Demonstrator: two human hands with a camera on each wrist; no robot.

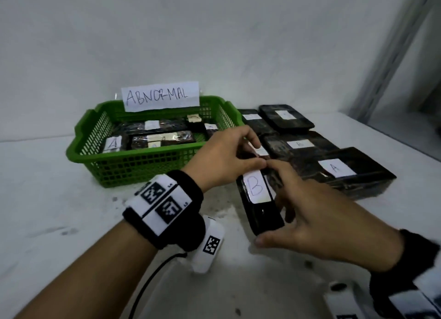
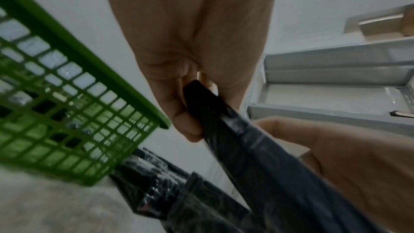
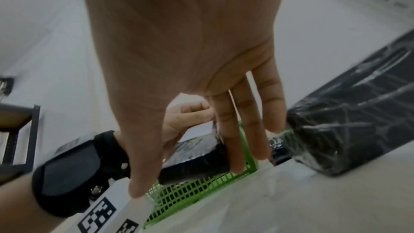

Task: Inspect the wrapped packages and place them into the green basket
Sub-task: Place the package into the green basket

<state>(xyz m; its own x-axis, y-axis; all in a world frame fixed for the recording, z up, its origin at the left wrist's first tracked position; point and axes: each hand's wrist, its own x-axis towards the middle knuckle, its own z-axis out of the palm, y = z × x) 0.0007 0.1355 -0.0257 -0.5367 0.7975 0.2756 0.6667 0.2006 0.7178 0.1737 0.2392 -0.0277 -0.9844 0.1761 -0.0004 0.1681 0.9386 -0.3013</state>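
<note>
Both hands hold a slim black wrapped package (image 1: 259,206) with a white label marked B, lifted above the table just right of the green basket (image 1: 143,166). My left hand (image 1: 229,156) pinches its far end (image 2: 201,98) between thumb and fingers. My right hand (image 1: 307,211) grips its near end, thumb under the near corner and fingers along the right side (image 3: 228,139). The basket carries a paper sign reading ABNORMAL (image 1: 160,96) and holds several wrapped packages (image 1: 162,139).
Several more black wrapped packages lie on the white table (image 1: 59,211) at the right, one marked A (image 1: 343,173) nearest, others (image 1: 286,117) behind it against the white wall. A metal frame (image 1: 391,56) rises at the far right.
</note>
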